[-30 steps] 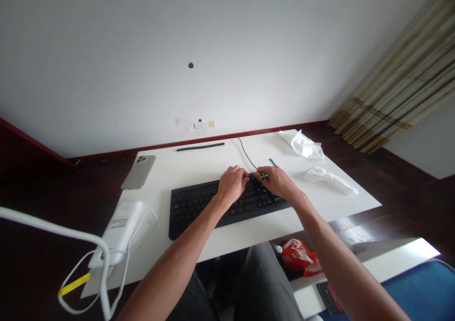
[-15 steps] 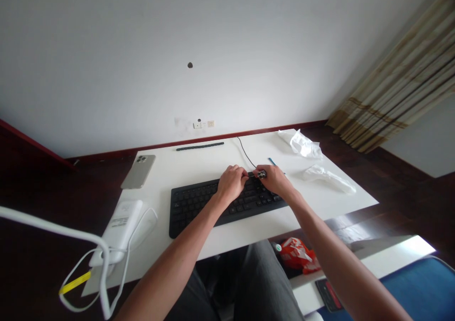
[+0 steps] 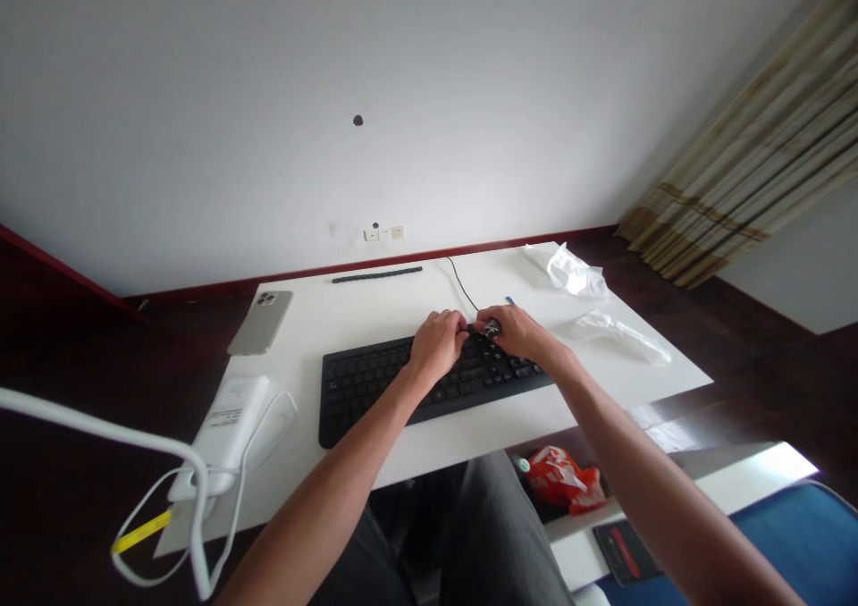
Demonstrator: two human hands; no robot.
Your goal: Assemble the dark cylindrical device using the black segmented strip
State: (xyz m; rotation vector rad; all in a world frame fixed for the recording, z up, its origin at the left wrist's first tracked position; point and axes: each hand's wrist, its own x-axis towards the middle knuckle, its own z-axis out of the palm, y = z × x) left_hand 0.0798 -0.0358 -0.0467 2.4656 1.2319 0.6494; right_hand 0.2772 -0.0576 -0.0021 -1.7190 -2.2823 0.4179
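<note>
Pale wall (image 3: 429,96) rose behind our white bench (image 3: 322,320), where a black keyboard (image 3: 372,375) lay crosswise, a phone (image 3: 264,327) to its left. Our right hand (image 3: 517,331) was curled around a small dark shiny object (image 3: 492,327) at the keyboard's far edge. Our left hand (image 3: 438,342) was bent, fingertips drawn together just beside that object; we could not tell whether they gripped it. Beyond, a thin black cord (image 3: 459,282) ran across the bench.
</note>
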